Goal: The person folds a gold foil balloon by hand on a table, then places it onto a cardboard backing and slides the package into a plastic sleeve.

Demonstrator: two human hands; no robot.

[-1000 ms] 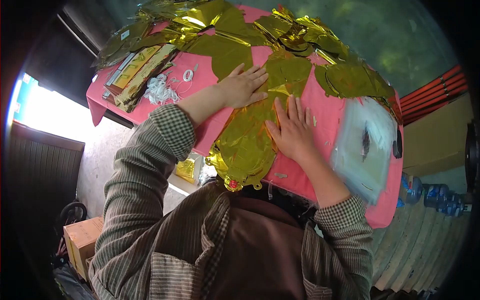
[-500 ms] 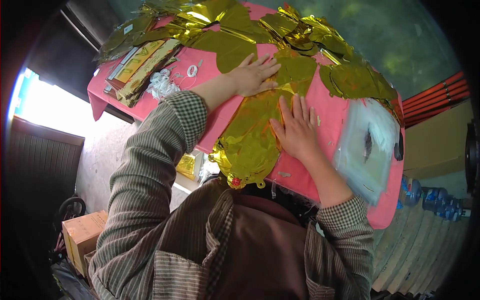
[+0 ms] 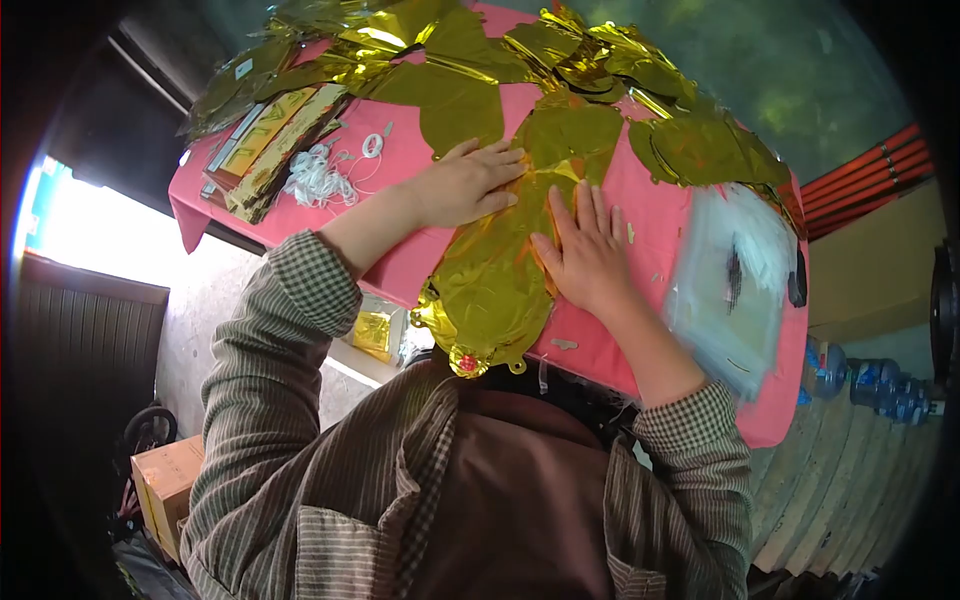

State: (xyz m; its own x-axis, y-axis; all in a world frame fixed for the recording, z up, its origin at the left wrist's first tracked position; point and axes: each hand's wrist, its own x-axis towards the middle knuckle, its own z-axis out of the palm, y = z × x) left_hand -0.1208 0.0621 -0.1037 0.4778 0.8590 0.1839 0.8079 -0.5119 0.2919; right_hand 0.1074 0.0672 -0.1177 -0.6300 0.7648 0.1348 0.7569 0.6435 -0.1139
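A flat gold foil balloon (image 3: pixel 490 285) lies lengthwise on the pink-covered table (image 3: pixel 640 270), its rounded near end with small tabs hanging over the front edge. My left hand (image 3: pixel 470 185) rests at the balloon's left side by its narrow waist, fingers stretched out and fingertips on the foil. On the right side my right hand (image 3: pixel 588 250) lies flat with fingers spread, its fingertips at the foil's edge. A red spot (image 3: pixel 467 363) shows on the near end. Neither hand grips anything.
More gold foil balloons (image 3: pixel 460 100) are piled along the far side. At left lie cardboard-like packs (image 3: pixel 270 145) and white string (image 3: pixel 320 178). Clear plastic bags (image 3: pixel 730 290) are stacked at right. Water jugs (image 3: pixel 875 383) stand on the floor, and a carton (image 3: pixel 170 480) sits lower left.
My left hand has slid left and slightly towards me across the foil, with its elbow moving outwards. The right hand stays nearly in place. The view has shifted a little.
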